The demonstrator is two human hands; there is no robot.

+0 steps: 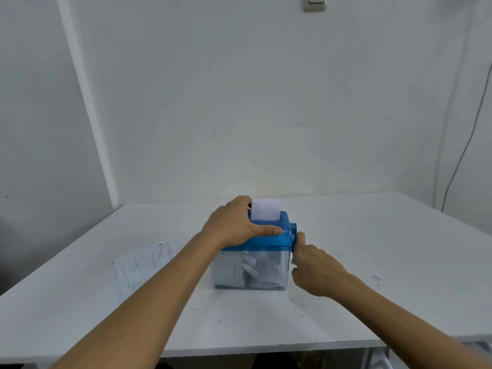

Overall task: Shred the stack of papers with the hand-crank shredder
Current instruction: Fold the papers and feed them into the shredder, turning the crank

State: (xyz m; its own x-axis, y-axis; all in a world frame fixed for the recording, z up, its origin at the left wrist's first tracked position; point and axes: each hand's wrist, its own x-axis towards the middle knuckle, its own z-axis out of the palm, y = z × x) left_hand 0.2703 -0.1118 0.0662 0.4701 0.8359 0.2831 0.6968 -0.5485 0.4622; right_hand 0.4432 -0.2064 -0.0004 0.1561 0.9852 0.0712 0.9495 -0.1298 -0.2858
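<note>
Fingers of your left hand (pixel 234 225) are spread over the blue lid (pixel 269 235) of the shredder (pixel 255 251), thumb lying flat along its near top edge, the rest draped over the far left corner and pressing down. Your right hand (pixel 315 267) is curled shut around the crank (pixel 294 233) on the shredder's right side, with the thumb pointing up along the handle (the handle itself is mostly hidden by your grip).

A sheet (pixel 265 210) stands upright in the slot on top, white with a few faint printed marks near its left edge, just beside your left fingertips. The shredder sits near the middle of the table (pixel 372 302). Its lower part is a clear bin (pixel 253 270), and it is well filled with pale paper strips (pixel 249 265), some curled against the front wall.

To the left of the shredder, partly under your left forearm, the stack (pixel 138 265) of papers lies flat on the table, its sheets fanned slightly and a small clip visible at the far corner.

Small dark specks are scattered across the white table, mostly near your right wrist. Behind it rises a plain white wall (pixel 266 102); a light switch (pixel 315 2) shows at the top edge, and a thin cable (pixel 463 155) hangs down at the right.
</note>
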